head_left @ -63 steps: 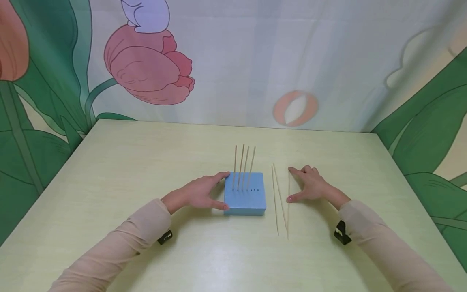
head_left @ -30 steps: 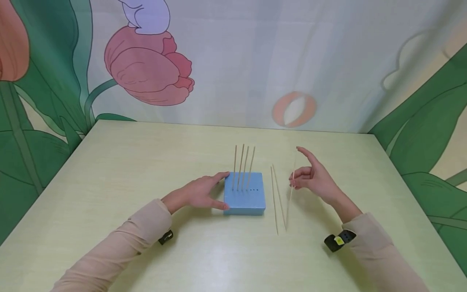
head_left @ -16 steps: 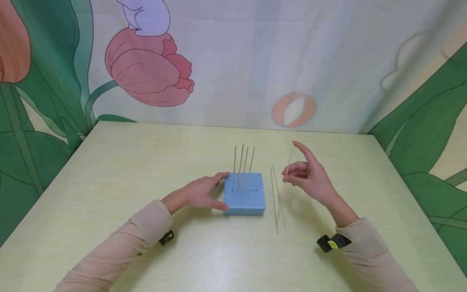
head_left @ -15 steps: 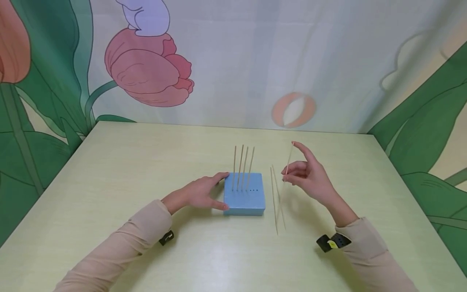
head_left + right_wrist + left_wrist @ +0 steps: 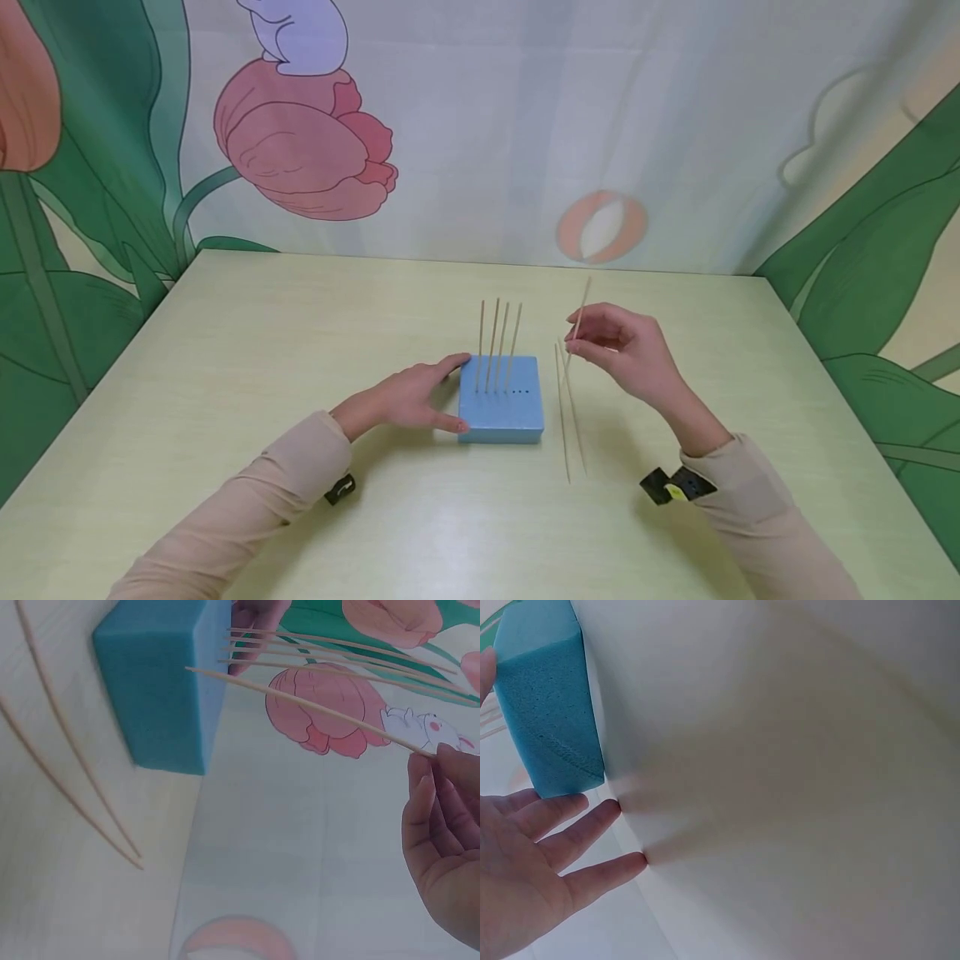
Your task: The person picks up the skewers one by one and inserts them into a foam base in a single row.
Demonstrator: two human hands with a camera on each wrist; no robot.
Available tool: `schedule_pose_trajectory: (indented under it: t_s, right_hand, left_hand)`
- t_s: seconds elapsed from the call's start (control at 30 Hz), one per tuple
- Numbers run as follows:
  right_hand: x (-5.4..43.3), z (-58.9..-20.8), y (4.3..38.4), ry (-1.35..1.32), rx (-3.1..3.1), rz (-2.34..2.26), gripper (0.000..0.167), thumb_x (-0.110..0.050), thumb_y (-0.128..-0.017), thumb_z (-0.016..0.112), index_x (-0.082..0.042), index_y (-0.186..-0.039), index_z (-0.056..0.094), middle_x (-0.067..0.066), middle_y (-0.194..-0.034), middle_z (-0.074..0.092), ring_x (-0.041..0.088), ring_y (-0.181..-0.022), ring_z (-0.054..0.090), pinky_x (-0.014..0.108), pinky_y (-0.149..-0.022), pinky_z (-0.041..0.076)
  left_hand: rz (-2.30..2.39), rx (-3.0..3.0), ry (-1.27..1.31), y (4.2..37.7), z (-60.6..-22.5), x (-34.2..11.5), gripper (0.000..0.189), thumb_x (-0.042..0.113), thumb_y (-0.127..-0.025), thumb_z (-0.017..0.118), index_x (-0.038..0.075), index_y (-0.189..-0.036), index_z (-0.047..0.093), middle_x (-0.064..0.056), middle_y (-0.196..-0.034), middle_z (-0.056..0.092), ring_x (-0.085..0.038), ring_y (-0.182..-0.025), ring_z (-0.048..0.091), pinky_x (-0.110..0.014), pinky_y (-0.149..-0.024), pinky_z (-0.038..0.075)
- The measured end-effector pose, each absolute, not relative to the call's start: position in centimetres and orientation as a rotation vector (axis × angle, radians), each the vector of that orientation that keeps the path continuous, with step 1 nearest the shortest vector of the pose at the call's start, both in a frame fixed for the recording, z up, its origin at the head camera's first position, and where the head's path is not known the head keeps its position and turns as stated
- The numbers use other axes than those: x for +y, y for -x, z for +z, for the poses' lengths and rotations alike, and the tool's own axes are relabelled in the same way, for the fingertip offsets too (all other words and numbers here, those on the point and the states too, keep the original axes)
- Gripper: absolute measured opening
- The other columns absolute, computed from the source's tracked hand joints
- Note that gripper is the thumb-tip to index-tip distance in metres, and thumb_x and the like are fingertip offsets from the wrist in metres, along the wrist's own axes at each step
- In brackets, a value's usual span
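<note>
A square blue foam block [image 5: 501, 418] sits on the table with several bamboo skewers [image 5: 492, 346] standing upright in a row. A few small holes [image 5: 519, 391] continue that row to the right. My left hand [image 5: 408, 396] holds the block at its left side, thumb at the front corner and index finger at the back. To the right of the block and above the table, my right hand [image 5: 626, 350] pinches another skewer [image 5: 300, 700] between thumb and fingers near its upper end. This skewer slants, its lower tip hanging free beside the block in the right wrist view.
Two loose skewers [image 5: 562, 414] lie close together on the pale wooden table [image 5: 420, 517], just right of the block, below the right hand. Behind the table's far edge hangs a cloth backdrop [image 5: 480, 150] with printed flowers. A black strap [image 5: 675, 486] circles the right wrist.
My right hand has lifted a skewer off the table and carried it left toward the block. Its index finger has come down from the skewer's top end. The left hand and block stay put.
</note>
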State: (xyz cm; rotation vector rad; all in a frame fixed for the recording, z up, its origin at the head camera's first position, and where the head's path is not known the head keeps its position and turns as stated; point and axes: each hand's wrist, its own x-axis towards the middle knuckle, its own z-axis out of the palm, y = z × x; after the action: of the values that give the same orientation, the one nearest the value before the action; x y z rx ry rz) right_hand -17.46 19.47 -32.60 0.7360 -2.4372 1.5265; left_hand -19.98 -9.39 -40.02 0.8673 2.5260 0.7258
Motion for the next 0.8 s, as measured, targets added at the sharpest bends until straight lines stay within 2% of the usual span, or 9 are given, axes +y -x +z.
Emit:
schedule_pose_trajectory:
  t_s: [0.33,0.8]
  right_hand:
    - [17.3,-32.3,17.9,-0.859,-2.278,1.514,0.012,0.008,-0.076,0.067,0.004,-0.087,0.064,0.013,-0.08,0.065,0.009,-0.069,0.062,0.021,-0.065,0.05]
    - [15.7,-32.7,18.4,-0.975,-2.238,1.396,0.014,0.011,-0.073,0.068,0.003,-0.084,0.065,0.011,-0.078,0.066,0.01,-0.07,0.062,0.022,-0.066,0.052]
  left_hand:
    - [0.706,2.516,-0.846,19.9,-39.8,-9.4,0.098,0.051,-0.073,0.07,0.011,-0.146,0.017,-0.013,-0.14,0.038,-0.029,-0.124,0.039,-0.042,-0.099,0.034]
    - [0.698,2.52,-0.856,20.1,-39.9,-9.4,0.098,0.051,-0.073,0.07,0.011,-0.146,0.017,-0.013,-0.14,0.038,-0.028,-0.125,0.039,-0.041,-0.099,0.034]
